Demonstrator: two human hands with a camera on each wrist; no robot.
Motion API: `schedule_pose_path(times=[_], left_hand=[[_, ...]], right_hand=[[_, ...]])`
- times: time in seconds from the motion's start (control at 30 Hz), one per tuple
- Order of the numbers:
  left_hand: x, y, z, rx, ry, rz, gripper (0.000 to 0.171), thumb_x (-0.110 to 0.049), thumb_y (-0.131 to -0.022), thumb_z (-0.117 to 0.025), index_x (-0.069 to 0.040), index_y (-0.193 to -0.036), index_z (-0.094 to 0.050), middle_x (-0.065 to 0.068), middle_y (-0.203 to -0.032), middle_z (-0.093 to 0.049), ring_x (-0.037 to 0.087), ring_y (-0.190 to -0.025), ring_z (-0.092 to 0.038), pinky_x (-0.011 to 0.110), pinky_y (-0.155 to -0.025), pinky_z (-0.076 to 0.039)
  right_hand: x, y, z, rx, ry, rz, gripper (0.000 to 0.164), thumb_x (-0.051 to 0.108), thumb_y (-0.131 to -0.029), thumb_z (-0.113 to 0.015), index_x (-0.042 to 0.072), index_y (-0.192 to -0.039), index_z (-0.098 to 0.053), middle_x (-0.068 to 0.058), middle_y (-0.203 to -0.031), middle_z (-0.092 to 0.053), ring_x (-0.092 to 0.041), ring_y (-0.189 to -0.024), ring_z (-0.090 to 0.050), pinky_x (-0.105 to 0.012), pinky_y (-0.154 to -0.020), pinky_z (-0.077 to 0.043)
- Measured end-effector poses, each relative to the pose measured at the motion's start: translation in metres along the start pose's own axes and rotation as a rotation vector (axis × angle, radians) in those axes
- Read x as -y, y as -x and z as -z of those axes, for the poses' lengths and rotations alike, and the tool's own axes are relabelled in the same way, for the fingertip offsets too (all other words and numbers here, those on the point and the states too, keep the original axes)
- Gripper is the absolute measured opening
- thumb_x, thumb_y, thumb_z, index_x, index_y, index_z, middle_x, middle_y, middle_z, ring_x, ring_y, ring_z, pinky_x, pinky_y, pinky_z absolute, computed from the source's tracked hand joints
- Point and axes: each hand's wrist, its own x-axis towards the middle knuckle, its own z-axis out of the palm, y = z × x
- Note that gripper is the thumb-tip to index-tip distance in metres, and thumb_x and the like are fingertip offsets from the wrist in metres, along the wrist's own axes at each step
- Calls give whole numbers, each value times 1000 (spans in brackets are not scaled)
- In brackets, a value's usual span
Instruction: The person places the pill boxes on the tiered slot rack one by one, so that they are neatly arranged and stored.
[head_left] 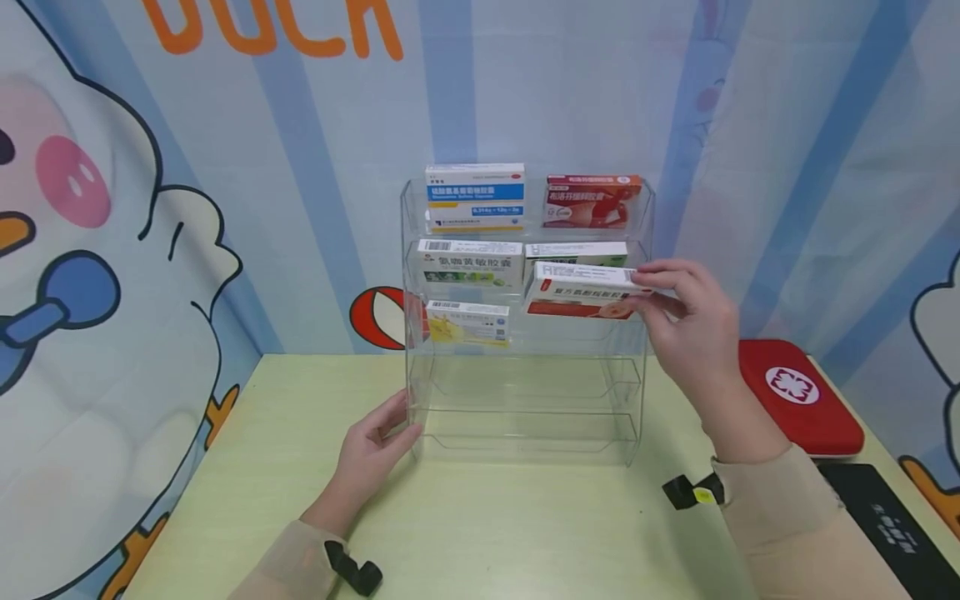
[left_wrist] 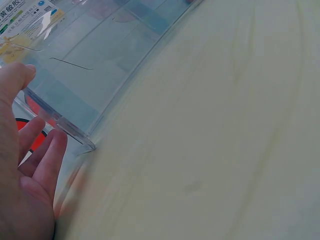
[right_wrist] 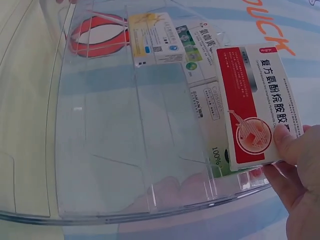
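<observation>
A clear acrylic display rack (head_left: 525,425) with stepped shelves stands on the table. My right hand (head_left: 693,321) pinches a white and red medicine box (head_left: 577,290) by its right end, thumb in front, in front of the rack's middle tier. In the right wrist view that medicine box (right_wrist: 255,105) covers part of a white and green box (right_wrist: 212,120) on the shelf. My left hand (head_left: 375,454) holds the rack's left side edge low down; the left wrist view shows the side panel between thumb and fingers.
On the top tier stand a blue and white box (head_left: 476,200) and a red box (head_left: 588,204). Below are a green and white box (head_left: 468,267) and a yellow and white box (head_left: 468,325). A red case (head_left: 802,408) and a black box (head_left: 885,521) lie at right.
</observation>
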Motion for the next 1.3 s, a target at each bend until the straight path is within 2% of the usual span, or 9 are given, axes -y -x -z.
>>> schedule_pose_path(times=[0.1, 0.2, 0.37, 0.53, 0.57, 0.63, 0.7, 0.8, 1.3], left_hand=[[0, 0, 0, -8, -4, -5, 59, -4, -102, -76, -4, -158, -58, 24, -158, -62, 3, -133, -68, 14, -102, -59], [-1, 0, -1, -10, -12, -3, 59, -4, -102, -76, -4, -158, -58, 24, -158, -62, 14, -136, -70, 14, -102, -58], [-3, 1, -1, 2, -6, 5, 61, -3, -102, -76, -2, -159, -56, 25, -160, -61, 42, -144, -64, 13, -102, -58], [-3, 0, -1, 8, -6, 5, 61, -2, -102, -75, -1, -160, -54, 26, -160, -60, 47, -145, -62, 13, -102, -58], [-3, 0, -1, 9, -10, 4, 61, -3, -102, -75, -1, -160, -54, 26, -160, -60, 46, -145, -62, 12, -102, -57], [-3, 0, -1, 8, -16, 4, 62, -3, -102, -75, 0, -160, -54, 25, -161, -60, 46, -145, -62, 12, -102, -58], [-2, 0, -1, 9, -15, 2, 62, -3, -102, -75, 1, -160, -53, 25, -161, -59, 46, -145, -62, 13, -102, -58], [-2, 0, -1, 8, -21, 4, 62, -3, -102, -75, 0, -160, -53, 24, -161, -59, 46, -145, -62, 13, -102, -58], [-3, 0, -1, 4, -8, 18, 61, -2, -103, -75, 0, -160, -54, 23, -162, -59, 46, -146, -61, 13, -103, -58]], right_hand=[[-4, -1, -2, 21, 34, 6, 27, -11, -93, -79, -4, -118, -80, -17, -128, -72, -20, -123, -69, -1, -101, -48], [-8, 1, -4, 29, 67, 18, 26, -12, -93, -79, -3, -117, -80, -16, -127, -72, -32, -122, -71, 0, -102, -45], [-16, 3, -7, 46, 129, 51, 25, -9, -93, -80, -2, -117, -81, -17, -127, -73, -33, -121, -72, 4, -102, -40], [-20, 6, -8, 69, 224, 49, 24, -4, -94, -83, 3, -117, -83, -14, -127, -75, -32, -119, -73, 8, -98, -34], [-20, 7, -9, 74, 243, 46, 25, -2, -94, -83, 4, -118, -83, -13, -127, -75, -32, -119, -73, 6, -97, -36], [-19, 9, -9, 87, 269, 36, 25, -1, -94, -83, 5, -119, -82, -13, -127, -75, -32, -120, -73, -7, -100, -51], [-19, 10, -10, 102, 285, 29, 25, 0, -95, -83, 5, -119, -82, -13, -128, -74, -32, -121, -72, -26, -102, -61], [-19, 12, -12, 124, 297, 34, 24, -1, -94, -84, 4, -117, -82, -15, -128, -74, -35, -122, -72, -55, -99, -64], [-20, 18, -18, 167, 349, 96, 23, -1, -93, -84, 4, -115, -80, -17, -126, -75, -44, -116, -72, -62, -100, -60]])
